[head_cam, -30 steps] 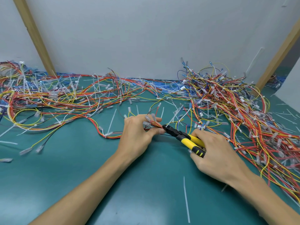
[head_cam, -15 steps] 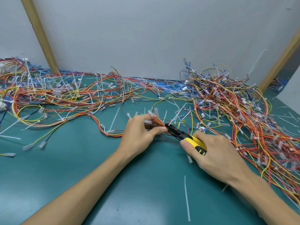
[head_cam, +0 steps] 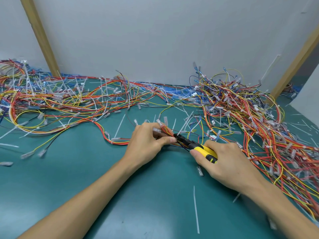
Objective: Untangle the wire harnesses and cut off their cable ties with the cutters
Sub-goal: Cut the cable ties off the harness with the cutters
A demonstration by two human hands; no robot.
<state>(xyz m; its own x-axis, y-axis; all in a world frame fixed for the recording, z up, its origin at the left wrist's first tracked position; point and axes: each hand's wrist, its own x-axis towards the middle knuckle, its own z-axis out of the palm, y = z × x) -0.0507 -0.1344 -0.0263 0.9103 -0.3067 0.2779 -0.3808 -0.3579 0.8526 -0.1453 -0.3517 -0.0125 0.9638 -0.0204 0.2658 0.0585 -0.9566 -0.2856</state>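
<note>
- The teal counter (head_cam: 69, 178) is carrying everything and running back to a pale wall (head_cam: 155, 40).
- A tangled heap of wire harnesses (head_cam: 250, 109), red, yellow, orange and blue, is piling up at the right rear and trailing down the right edge. A flatter spread of harnesses (head_cam: 51, 100) is lying across the left rear.
- The right hand (head_cam: 226, 161) is wrapping round the yellow handles of the cutters (head_cam: 195, 145), with the thumb lying along the near handle.
- The left hand (head_cam: 148, 140) is pinching a small wire bundle (head_cam: 165, 130) between thumb and curled fingers, near the middle of the counter.
- The cutters are pointing left, and their black tip is touching the bundle right beside the left thumb. Whether the blades are gripping a tie is too small to tell.
- A loose white cable tie (head_cam: 196, 209) is lying on the counter between the forearms.
</note>
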